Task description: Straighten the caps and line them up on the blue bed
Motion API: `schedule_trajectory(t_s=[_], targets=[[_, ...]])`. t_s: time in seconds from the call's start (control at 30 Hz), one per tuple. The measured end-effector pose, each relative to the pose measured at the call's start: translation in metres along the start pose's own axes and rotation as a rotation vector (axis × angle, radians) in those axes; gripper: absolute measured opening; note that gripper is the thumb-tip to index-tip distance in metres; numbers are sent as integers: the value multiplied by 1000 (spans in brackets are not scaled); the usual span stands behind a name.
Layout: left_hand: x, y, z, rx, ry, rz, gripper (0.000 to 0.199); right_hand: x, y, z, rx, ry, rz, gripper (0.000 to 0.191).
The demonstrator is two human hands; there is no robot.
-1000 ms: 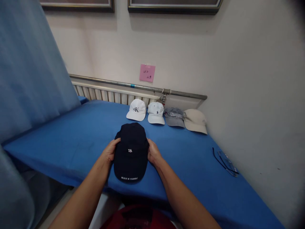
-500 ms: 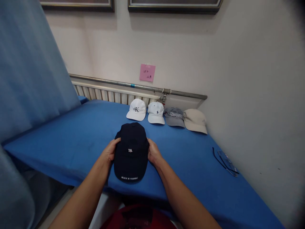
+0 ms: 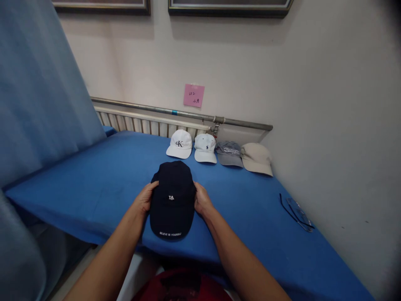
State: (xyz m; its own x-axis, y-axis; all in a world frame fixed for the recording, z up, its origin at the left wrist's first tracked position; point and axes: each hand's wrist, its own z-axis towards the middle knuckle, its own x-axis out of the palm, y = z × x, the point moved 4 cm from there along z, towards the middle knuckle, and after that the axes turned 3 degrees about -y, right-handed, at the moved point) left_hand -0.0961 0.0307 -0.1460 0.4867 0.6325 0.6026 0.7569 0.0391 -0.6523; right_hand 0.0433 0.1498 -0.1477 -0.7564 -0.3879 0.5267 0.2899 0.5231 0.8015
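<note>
Both my hands hold a dark navy baseball cap [image 3: 172, 179] by its two sides, over the front part of the blue-covered table [image 3: 94, 192]. The brim points toward me and carries white lettering along its edge; a small white emblem sits on the front. My left hand [image 3: 147, 195] grips the left side, thumb on top. On the right side my right hand [image 3: 202, 198] is closed on the cap. The fingers of both hands are mostly hidden beneath it. Beyond the cap stand a white cap with black letters [image 3: 179, 143] and a white cap with a small dark logo [image 3: 205, 147].
Farther right in that row are a grey cap [image 3: 230, 154] and a beige cap [image 3: 256, 158]. A pair of glasses [image 3: 297, 213] lies near the right wall. Behind the table run a metal pipe [image 3: 140, 108] and a radiator [image 3: 150, 125]. A blue curtain [image 3: 40, 92] hangs at the left.
</note>
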Motion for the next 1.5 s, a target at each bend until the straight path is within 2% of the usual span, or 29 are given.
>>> schedule_trajectory(t_s=[0.97,1.17,1.37,1.5], targets=[[-2,1,1,-47,10,-14,20,-3,-2,4,-6,-25,19,11],[0,-3,-6,-10,33,-52,18,-3,-2,6,-2,-26,49,13],[2,-9,-9,103,54,-157,18,-7,-4,10,8,-35,63,13],[2,-9,-9,92,55,-166,18,-7,-5,11,10,-42,63,12]])
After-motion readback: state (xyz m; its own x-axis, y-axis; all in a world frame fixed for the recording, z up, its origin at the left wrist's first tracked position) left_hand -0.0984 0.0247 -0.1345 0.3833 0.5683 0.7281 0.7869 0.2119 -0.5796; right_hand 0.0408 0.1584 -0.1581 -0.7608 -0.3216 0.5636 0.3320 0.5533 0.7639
